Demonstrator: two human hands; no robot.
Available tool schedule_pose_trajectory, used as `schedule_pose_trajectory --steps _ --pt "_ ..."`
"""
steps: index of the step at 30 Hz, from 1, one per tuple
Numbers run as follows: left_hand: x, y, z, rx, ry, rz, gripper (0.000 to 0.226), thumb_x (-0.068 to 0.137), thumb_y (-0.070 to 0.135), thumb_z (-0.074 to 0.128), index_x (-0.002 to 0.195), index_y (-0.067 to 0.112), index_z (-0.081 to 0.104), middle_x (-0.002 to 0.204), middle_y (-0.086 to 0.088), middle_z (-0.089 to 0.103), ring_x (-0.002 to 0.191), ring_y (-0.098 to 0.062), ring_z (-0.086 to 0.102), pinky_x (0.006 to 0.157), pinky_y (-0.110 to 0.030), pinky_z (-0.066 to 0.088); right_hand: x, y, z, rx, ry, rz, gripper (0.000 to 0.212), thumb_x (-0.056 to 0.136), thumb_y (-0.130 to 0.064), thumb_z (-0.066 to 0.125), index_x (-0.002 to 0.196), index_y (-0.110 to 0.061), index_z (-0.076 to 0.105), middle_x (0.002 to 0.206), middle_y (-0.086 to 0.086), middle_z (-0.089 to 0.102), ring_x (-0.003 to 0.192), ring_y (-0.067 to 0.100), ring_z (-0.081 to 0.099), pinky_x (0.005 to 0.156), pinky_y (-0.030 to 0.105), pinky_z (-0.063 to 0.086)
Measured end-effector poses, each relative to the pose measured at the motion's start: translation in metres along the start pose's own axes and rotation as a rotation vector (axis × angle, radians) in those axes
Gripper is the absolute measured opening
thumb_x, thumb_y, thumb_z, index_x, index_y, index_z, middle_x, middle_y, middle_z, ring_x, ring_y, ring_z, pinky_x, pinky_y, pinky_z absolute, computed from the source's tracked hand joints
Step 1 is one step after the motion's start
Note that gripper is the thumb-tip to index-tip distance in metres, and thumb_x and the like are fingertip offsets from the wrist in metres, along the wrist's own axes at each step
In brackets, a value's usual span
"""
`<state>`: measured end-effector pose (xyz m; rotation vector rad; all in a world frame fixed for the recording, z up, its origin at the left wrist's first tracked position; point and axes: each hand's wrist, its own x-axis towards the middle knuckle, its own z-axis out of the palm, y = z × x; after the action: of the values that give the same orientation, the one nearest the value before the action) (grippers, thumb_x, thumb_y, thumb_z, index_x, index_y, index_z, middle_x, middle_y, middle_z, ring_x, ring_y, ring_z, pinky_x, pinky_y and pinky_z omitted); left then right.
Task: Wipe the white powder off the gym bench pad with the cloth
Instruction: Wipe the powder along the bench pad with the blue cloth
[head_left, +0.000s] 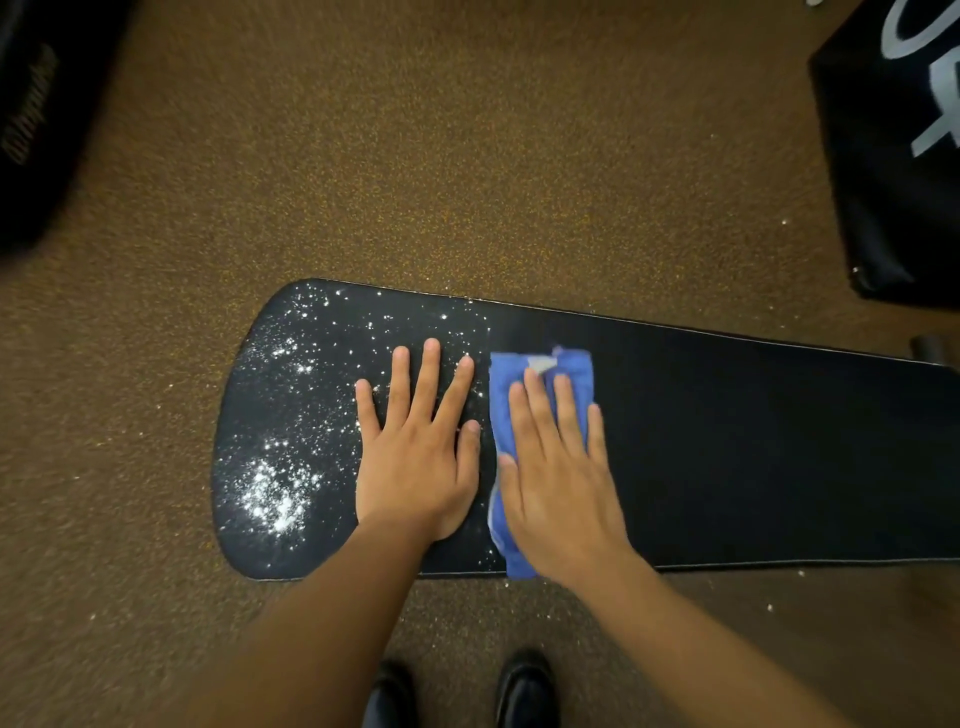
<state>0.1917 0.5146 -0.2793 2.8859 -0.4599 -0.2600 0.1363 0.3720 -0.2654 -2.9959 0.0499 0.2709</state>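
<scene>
- My right hand (558, 467) lies flat, fingers spread, pressing a folded blue cloth (535, 374) onto the pad; it pins the cloth rather than gripping it.
- My left hand (418, 447) rests just beside it, palm down and open, holding nothing, bracing on the pad among the specks.
- The cloth runs across the pad's width, poking out past my fingertips and at the near edge by my wrist.
- The black pad (753, 441) stretches left to right in front of me, rounded end on the left.
- To the right of the cloth the pad looks clean and dark.
- To the left, white powder (272, 493) speckles the rounded end, thickest near the front-left corner.
- I judge the job about two-thirds done: the left end is left to wipe.
- A few white flecks dot the brown floor (467, 156) around the pad.
</scene>
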Motion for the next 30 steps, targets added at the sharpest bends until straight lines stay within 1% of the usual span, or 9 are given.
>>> schedule_pose_trajectory --steps 4,7,10,14,17,19,21,25,30 --pt "-0.001 0.001 -0.001 -0.002 -0.003 -0.001 0.058 0.1 0.044 0.017 0.156 0.031 0.009 0.165 0.002 -0.004 0.15 -0.022 -0.014 0.118 -0.056 -0.005 -0.006 0.032 -0.001 -0.023 -0.004 0.063 0.064 0.097 -0.038 0.021 0.154 -0.008 0.019 0.164 0.011 0.012 0.15 0.032 0.009 0.117 0.057 0.02" --pt "-0.001 0.001 -0.001 -0.008 0.004 -0.004 0.058 0.1 0.044 0.018 0.156 0.031 0.01 0.165 0.001 -0.002 0.15 -0.023 -0.012 0.118 -0.056 -0.005 0.042 0.027 -0.009 0.014 -0.011 0.214 0.067 0.097 -0.038 0.012 0.155 -0.006 0.005 0.164 0.011 -0.004 0.15 0.032 -0.005 0.12 0.056 0.008" --pt "-0.001 0.001 -0.001 -0.021 0.009 -0.004 0.058 0.099 0.043 0.019 0.156 0.031 0.014 0.165 0.001 0.0 0.151 -0.022 -0.01 0.118 -0.056 -0.005 0.07 0.005 -0.009 0.085 0.032 0.307 0.065 0.1 -0.036 0.02 0.155 -0.007 0.0 0.164 0.011 -0.008 0.15 0.032 -0.009 0.12 0.055 0.001" --pt "0.0 0.001 -0.001 -0.016 0.005 -0.002 0.059 0.099 0.043 0.019 0.156 0.03 0.014 0.165 0.001 0.0 0.151 -0.023 -0.01 0.118 -0.056 -0.006 0.005 -0.002 0.003 0.004 0.025 0.056 0.064 0.099 -0.036 0.02 0.155 -0.007 0.011 0.164 0.013 0.005 0.151 0.032 0.001 0.12 0.055 0.013" --pt "-0.001 0.001 -0.001 -0.023 0.012 -0.007 0.058 0.099 0.044 0.019 0.156 0.031 0.013 0.165 0.002 -0.001 0.151 -0.022 -0.011 0.118 -0.056 -0.004 -0.036 0.028 0.006 -0.045 0.002 -0.118 0.063 0.099 -0.036 0.025 0.154 -0.007 0.018 0.163 0.012 0.011 0.15 0.031 0.009 0.116 0.056 0.022" --pt "0.0 0.002 -0.001 -0.021 0.011 -0.006 0.058 0.099 0.044 0.019 0.156 0.031 0.013 0.165 0.002 0.0 0.151 -0.023 -0.01 0.118 -0.057 -0.003 -0.024 0.046 0.005 -0.067 -0.008 -0.087 0.063 0.098 -0.036 0.026 0.154 -0.006 0.019 0.163 0.012 0.011 0.151 0.031 0.009 0.116 0.056 0.022" --pt "0.0 0.002 -0.001 -0.019 0.008 -0.005 0.058 0.099 0.044 0.019 0.156 0.031 0.013 0.165 0.001 0.0 0.151 -0.023 -0.01 0.118 -0.057 -0.003 0.011 0.046 0.0 -0.046 0.024 0.055 0.065 0.097 -0.037 0.022 0.154 -0.005 0.017 0.163 0.013 0.008 0.151 0.032 0.006 0.118 0.057 0.017" --pt "-0.001 0.001 0.001 -0.007 0.011 -0.004 0.058 0.099 0.044 0.018 0.156 0.032 0.011 0.165 0.002 -0.002 0.15 -0.022 -0.012 0.118 -0.056 -0.006 0.071 0.017 -0.007 0.027 0.056 0.257 0.067 0.098 -0.037 0.019 0.155 -0.006 0.004 0.164 0.014 -0.005 0.15 0.032 -0.006 0.12 0.055 0.003" --pt "0.0 0.0 0.0 -0.015 0.017 -0.006 0.059 0.098 0.044 0.018 0.156 0.03 0.015 0.165 0.001 0.001 0.151 -0.022 -0.009 0.118 -0.055 -0.005 -0.015 -0.006 0.008 -0.005 0.027 -0.001 0.065 0.099 -0.036 0.023 0.155 -0.006 0.012 0.164 0.013 0.004 0.151 0.031 -0.002 0.12 0.055 0.011"
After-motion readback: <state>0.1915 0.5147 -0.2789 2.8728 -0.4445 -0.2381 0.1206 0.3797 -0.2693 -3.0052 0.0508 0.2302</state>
